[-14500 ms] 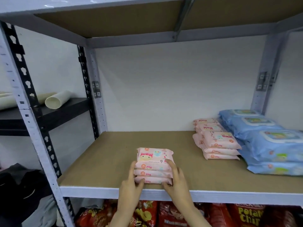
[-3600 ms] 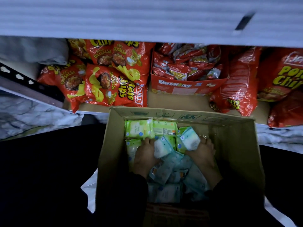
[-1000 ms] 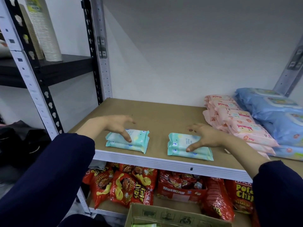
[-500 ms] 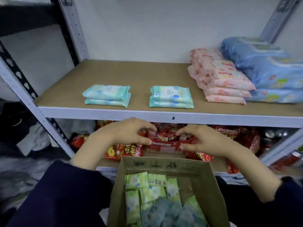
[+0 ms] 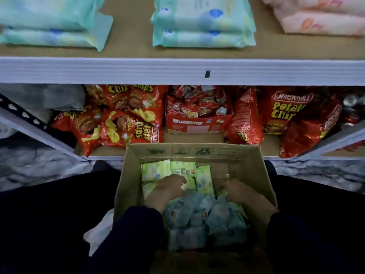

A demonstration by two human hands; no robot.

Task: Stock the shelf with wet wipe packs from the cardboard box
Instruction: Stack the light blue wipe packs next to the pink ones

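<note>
Reaching into the cardboard box, left hand and right hand rest on jumbled wet wipe packs, grip unclear; slick wrappers may slip on the lift to the shelf.

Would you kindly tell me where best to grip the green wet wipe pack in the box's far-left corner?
Come from above and pinch the green wet wipe pack by its near edge: it seems to lie face up against the cardboard box walls, leaving that edge reachable.

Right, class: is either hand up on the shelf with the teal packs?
No, the left hand and right hand are both down inside the cardboard box, among the loose wipe packs.
</note>
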